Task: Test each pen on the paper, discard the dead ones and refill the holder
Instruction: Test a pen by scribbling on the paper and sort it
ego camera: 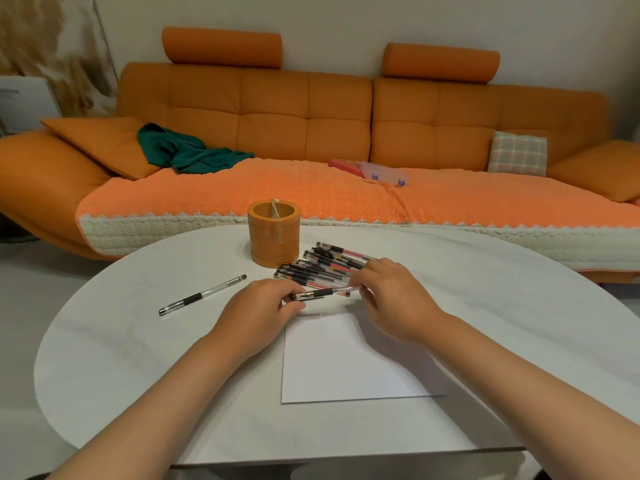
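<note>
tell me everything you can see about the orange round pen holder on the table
The orange round pen holder is a squat, glossy cylinder, wood or bamboo by its look, with a thick rim and ribbed bands at mid-height and base. It stands upright on the white oval table, just left of the pile of pens. No pens stick out of it.

pen (325, 293) held level above paper (346, 362) | pen pile (327, 265) beside orange holder (273, 237) | lone pen (202, 295) left
</note>
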Action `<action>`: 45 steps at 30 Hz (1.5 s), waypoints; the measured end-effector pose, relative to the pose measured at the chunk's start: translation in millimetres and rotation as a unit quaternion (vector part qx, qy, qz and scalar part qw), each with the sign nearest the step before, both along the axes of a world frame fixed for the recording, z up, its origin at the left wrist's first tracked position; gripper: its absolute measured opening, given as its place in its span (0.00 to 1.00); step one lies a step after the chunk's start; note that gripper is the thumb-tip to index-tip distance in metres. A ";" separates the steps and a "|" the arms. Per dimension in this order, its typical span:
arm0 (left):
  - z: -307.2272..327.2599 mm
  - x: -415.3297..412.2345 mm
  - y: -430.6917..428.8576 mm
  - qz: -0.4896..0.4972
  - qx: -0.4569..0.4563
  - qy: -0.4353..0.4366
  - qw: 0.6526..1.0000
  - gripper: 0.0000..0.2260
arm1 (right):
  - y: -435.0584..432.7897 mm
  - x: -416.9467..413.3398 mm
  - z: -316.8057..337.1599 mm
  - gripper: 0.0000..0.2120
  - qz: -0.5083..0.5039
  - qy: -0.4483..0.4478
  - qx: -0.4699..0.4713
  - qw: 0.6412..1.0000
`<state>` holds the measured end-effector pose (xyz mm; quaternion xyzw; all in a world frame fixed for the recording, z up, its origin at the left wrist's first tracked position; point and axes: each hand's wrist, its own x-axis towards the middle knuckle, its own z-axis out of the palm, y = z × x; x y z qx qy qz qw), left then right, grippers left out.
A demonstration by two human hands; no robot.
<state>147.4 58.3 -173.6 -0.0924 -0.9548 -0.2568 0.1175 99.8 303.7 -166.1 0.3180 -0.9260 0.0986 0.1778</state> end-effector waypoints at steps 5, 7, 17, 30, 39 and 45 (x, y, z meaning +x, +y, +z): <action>-0.4 -1.0 22.2 -0.020 0.032 0.043 0.998 0.10 | -10.5 9.1 -6.4 0.12 0.054 -0.021 0.003 0.998; -0.8 -3.1 28.1 -0.034 0.050 0.052 0.997 0.10 | -12.8 5.0 -6.7 0.16 0.062 -0.024 0.021 0.998; -10.7 -25.6 35.8 -0.053 0.119 0.001 0.991 0.04 | -9.6 -19.7 -20.5 0.10 0.093 -0.023 0.001 0.995; -10.9 -37.8 33.8 -0.081 0.118 0.002 0.990 0.03 | -1.3 -23.0 -9.0 0.16 0.037 -0.070 0.007 0.997; -10.2 -36.8 16.8 -0.030 0.002 -0.024 0.999 0.04 | -3.7 -31.9 5.6 0.17 0.018 -0.341 -0.357 0.870; -10.0 -37.9 17.6 -0.045 -0.079 -0.025 0.996 0.04 | -8.8 -30.4 -2.5 0.21 0.063 -0.487 -0.488 0.722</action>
